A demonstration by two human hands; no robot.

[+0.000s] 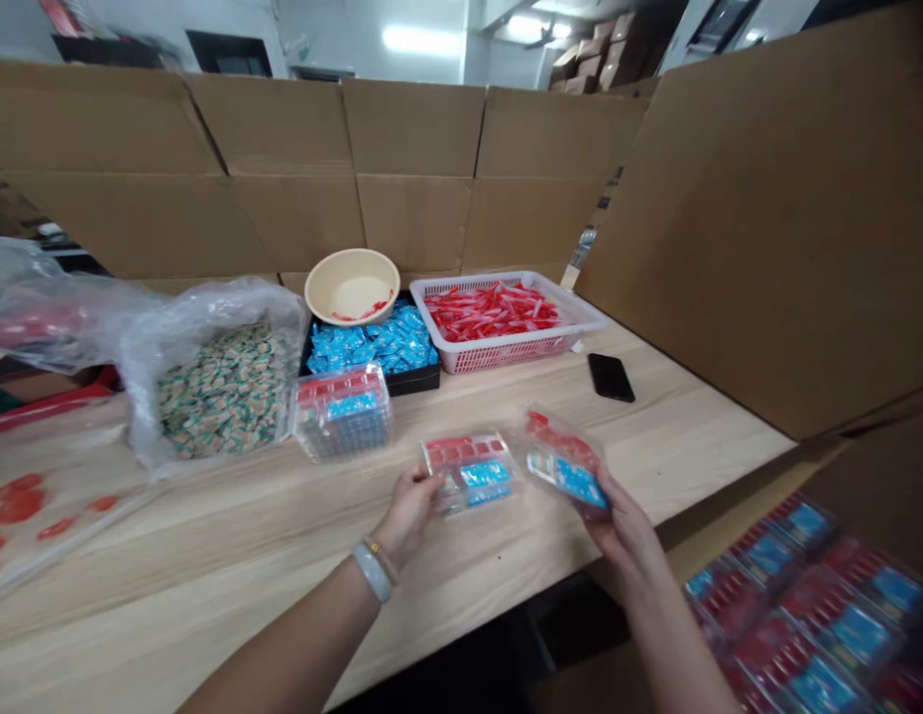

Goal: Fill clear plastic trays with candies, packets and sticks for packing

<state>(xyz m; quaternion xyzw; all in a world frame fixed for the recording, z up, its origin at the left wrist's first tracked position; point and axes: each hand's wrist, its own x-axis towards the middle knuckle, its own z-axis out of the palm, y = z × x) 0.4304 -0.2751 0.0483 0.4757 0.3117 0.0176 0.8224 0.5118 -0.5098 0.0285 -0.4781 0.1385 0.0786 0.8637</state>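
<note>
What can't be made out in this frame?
Head view:
- Fine detail on the pack in the right hand: motion blur.
- Left hand fingertips beneath the other pack: hidden by the pack and hand.
- Full extent of the stacked packs at lower right: cut off by the frame edges, also blurred.
- Print on the blue packets: too small.
- Floor of the black tray: hidden under those packets.

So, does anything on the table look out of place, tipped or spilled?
The cream bowl sits tilted over the black tray of blue packets, not level. At the far left, red pieces lie scattered near clear plastic; whether spilled or set there, I can't tell. Nothing else stands out.
</note>
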